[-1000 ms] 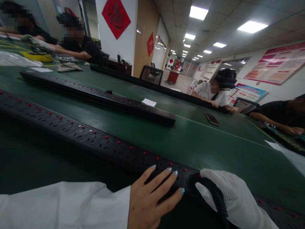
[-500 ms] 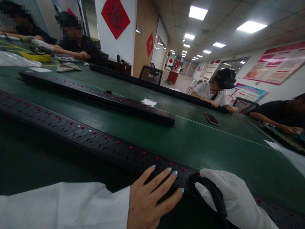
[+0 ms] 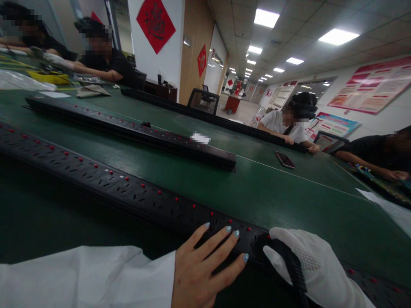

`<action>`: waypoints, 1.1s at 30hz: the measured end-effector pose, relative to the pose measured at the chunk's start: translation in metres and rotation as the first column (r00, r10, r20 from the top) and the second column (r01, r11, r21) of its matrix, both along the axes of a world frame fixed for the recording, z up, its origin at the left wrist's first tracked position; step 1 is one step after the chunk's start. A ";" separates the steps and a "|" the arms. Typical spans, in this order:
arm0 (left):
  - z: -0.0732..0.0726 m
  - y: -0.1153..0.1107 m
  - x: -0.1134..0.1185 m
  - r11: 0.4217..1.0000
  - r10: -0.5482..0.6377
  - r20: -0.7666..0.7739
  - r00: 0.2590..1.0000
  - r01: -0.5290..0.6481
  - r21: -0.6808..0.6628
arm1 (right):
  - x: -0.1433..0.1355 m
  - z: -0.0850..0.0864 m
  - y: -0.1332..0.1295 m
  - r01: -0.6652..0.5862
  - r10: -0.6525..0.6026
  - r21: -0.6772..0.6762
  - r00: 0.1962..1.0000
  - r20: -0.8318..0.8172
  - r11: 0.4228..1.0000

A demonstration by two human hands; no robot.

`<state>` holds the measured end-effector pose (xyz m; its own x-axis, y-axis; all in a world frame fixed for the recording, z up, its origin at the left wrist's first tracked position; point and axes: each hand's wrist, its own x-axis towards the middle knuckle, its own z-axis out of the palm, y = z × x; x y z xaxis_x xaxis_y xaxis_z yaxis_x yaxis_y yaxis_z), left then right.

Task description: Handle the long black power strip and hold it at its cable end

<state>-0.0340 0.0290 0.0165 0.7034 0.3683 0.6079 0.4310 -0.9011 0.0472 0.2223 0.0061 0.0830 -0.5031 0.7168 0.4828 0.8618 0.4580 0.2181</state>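
A long black power strip (image 3: pixel 135 192), with rows of sockets and small red lights, runs from the left edge across to the lower right. My bare left hand (image 3: pixel 208 265) lies on it with fingers spread, its tips resting on the strip's face. Just to the right, my right hand (image 3: pixel 311 256) wears a white glove with a dotted grip. It is closed around a black plug (image 3: pixel 282 252) with a ribbed cord end. The plug sits against a socket of the strip; its pins are hidden.
A second black power strip (image 3: pixel 128 132) lies farther back on the green table (image 3: pixel 257 192), and a longer dark strip (image 3: pixel 205 117) lies beyond it. A phone (image 3: pixel 284 160) rests at the back right. Several people work around the table. White sheeting (image 3: pixel 385 209) lies at the right.
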 end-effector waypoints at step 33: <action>-0.001 -0.002 0.002 1.000 0.024 0.024 0.999 -0.024 -0.011 | -0.001 0.002 0.000 -0.003 0.003 -0.005 1.000 -0.022 1.000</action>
<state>-0.0324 0.0274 0.0157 0.6796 0.3915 0.6204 0.4513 -0.8898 0.0671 0.2211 0.0063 0.0846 -0.4948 0.7176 0.4900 0.8648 0.4618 0.1970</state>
